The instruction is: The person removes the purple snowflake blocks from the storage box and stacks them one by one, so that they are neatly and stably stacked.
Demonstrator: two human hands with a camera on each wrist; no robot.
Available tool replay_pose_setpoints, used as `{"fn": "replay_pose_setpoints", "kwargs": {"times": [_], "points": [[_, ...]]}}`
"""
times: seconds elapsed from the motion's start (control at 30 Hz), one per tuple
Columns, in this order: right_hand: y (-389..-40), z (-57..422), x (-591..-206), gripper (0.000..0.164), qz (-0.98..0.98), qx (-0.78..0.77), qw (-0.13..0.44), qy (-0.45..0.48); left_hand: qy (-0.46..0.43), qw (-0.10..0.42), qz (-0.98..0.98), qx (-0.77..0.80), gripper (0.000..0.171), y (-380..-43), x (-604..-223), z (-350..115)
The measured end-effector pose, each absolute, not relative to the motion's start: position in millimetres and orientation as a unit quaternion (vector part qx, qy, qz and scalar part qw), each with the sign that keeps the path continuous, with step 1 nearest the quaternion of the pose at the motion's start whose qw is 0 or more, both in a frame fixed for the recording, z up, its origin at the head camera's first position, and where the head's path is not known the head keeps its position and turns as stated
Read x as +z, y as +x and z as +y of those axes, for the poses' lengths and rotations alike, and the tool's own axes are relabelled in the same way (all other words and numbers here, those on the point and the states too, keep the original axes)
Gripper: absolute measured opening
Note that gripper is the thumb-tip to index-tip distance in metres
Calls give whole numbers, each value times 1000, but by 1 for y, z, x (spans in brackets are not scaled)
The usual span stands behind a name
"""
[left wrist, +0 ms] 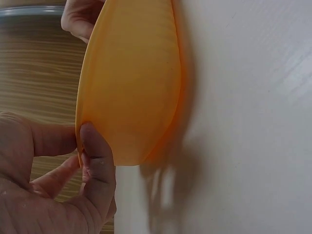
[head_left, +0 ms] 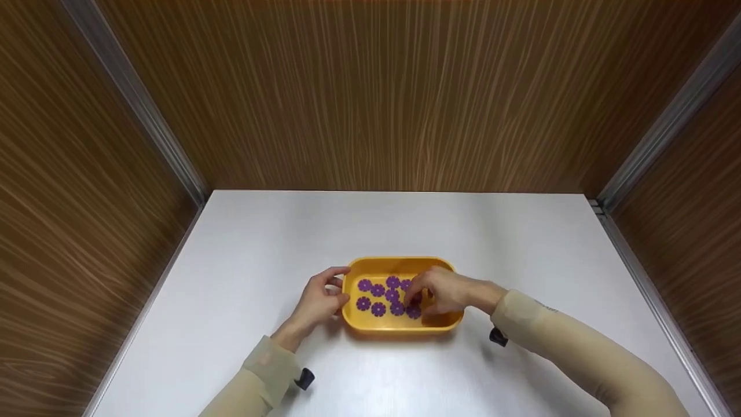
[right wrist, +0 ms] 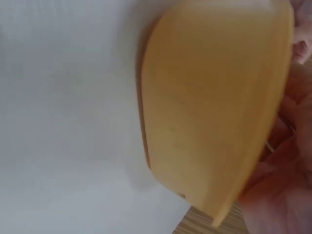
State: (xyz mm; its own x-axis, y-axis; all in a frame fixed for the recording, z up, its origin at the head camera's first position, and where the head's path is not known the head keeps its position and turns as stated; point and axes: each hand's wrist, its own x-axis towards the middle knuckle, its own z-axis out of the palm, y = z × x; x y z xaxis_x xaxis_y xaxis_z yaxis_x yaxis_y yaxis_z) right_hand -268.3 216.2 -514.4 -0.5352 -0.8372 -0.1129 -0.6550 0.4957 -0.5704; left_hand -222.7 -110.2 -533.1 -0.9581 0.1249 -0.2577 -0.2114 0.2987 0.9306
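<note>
A yellow-orange plastic tray [head_left: 402,330] with rounded corners sits on the white table. Inside it lie several purple flower-shaped pieces [head_left: 378,309], most of them flat on the bottom, some touching. My left hand [head_left: 317,300] holds the tray's left end, with the rim pinched between thumb and fingers in the left wrist view. Over the right half of the tray, my right hand [head_left: 444,289] reaches down among the pieces, thumb and fingertips apart. Part of what lies under that hand is hidden. In the right wrist view, the tray wall [right wrist: 209,97] covers its fingertips.
The white tabletop [head_left: 260,231] surrounds the tray. Brown wood-grain panels stand at the back [head_left: 370,98], left and right, with grey metal strips [head_left: 145,110] along their corners. Dark clips [head_left: 304,379] hang at both sleeve cuffs.
</note>
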Motion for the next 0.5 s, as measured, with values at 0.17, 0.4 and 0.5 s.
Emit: {"fn": "replay_pose_setpoints", "kwargs": {"times": [0.17, 0.4, 0.5], "points": [[-268, 210, -521, 37, 860, -189, 186, -436, -28, 138, 797, 588, 60, -224, -532, -109], [-270, 204, -526, 35, 869, -142, 190, -434, -20, 134, 800, 584, 58, -223, -534, -110], [-272, 203, -526, 33, 868, -143, 195, -434, -19, 136, 802, 582, 58, -222, -534, -111]]}}
